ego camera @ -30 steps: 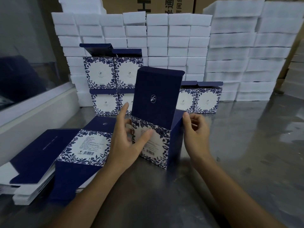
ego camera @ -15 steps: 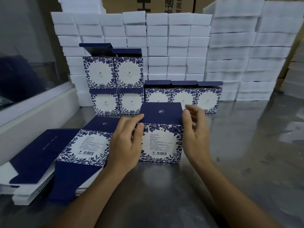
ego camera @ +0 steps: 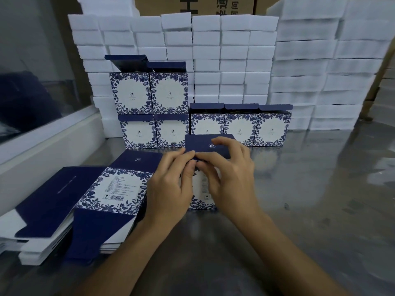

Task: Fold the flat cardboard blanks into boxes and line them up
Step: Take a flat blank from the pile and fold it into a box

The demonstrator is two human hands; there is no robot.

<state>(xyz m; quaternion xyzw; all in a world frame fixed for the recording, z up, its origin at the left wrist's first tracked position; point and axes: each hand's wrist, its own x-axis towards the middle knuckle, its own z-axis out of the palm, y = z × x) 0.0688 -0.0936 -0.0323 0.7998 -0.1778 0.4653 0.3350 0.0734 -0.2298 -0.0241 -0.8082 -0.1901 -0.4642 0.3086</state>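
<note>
Our left hand (ego camera: 168, 186) and right hand (ego camera: 230, 178) pinched the navy lid flap (ego camera: 203, 145) of the blue-and-white floral cardboard box (ego camera: 202, 204), near centre.

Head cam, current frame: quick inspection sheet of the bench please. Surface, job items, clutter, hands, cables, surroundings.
Surface: grey metal table, glossy, reflecting the stacks behind.
Job's things: box in work stands at centre, navy lid flap folded down on top; stack of flat blanks lies to its left; seven folded boxes line the back, two of them stacked on the left, lid flaps up.
Clutter: nothing seen.
Grippers: left hand and right hand both at the front edge of the lid, fingertips meeting, pinching or tucking it.
Cables: nothing seen.
Surroundings: white foam blocks stacked high behind; brown cartons above them; white ledge at left.
</note>
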